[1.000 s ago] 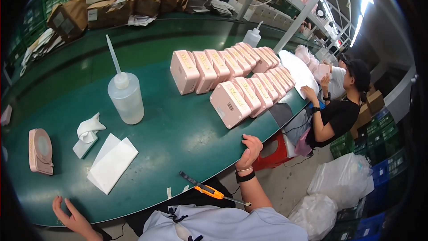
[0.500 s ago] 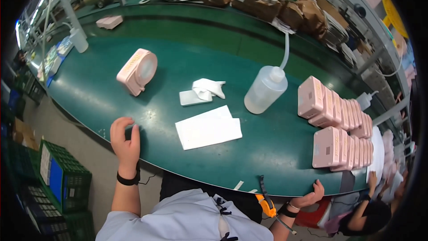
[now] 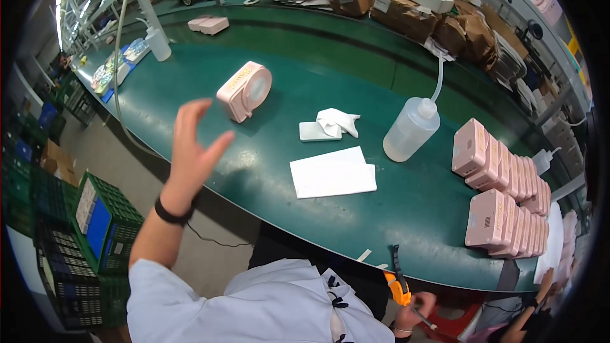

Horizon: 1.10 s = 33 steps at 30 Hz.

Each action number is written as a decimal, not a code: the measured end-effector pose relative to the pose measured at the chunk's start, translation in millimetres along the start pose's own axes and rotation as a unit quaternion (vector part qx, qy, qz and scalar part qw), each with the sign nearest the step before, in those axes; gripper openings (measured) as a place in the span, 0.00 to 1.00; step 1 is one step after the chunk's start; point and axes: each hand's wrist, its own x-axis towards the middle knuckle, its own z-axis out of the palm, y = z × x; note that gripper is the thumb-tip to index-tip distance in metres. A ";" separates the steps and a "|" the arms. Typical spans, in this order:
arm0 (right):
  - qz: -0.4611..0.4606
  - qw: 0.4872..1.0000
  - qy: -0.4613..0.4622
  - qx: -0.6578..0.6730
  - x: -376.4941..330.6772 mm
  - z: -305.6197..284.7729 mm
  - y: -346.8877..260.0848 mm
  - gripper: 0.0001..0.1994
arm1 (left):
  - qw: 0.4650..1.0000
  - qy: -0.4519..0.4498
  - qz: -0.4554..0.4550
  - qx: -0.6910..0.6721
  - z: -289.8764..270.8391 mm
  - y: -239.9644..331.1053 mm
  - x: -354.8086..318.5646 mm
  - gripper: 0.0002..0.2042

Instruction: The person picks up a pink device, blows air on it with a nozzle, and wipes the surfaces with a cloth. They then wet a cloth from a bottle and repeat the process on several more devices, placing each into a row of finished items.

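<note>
My left hand is raised over the near left edge of the table, thumb and fingers spread apart with nothing in them. Just beyond it stands a pale pink device with a round disc on its side, not touched by the hand. Down at the front edge, my right hand hangs below the tabletop, its fingers loosely curved and no object visible in them. An orange clamp-like tool with a black bar is fixed at the edge beside it, partly covering that hand.
A folded white cloth lies mid-table, behind it a white block with a crumpled cloth. A squeeze bottle stands to the right. Rows of pink devices fill the right end, where another person's arm shows. Green crates are stacked left.
My left hand has lifted, opened wider and reached forward toward the pink device. My right hand has dropped from the table edge to below it. The view has shifted left.
</note>
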 end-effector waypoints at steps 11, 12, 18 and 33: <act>0.011 0.980 -0.201 0.006 34.4 70.6 -70.4 0.16 | 0.906 -0.335 -0.171 0.197 69.9 -62.9 144.9 0.35; 0.012 0.980 -0.199 0.009 28.3 72.0 -67.0 0.16 | 0.906 -0.334 -0.169 0.200 72.1 -68.7 140.9 0.35; -0.176 0.982 -0.019 0.060 18.3 52.5 -86.7 0.16 | 0.797 -0.202 -0.330 -0.465 18.6 -58.7 76.5 0.23; -0.295 0.798 -0.495 0.175 71.3 133.2 -257.8 0.19 | 0.701 0.041 -0.447 -0.554 -121.4 -67.6 -199.5 0.23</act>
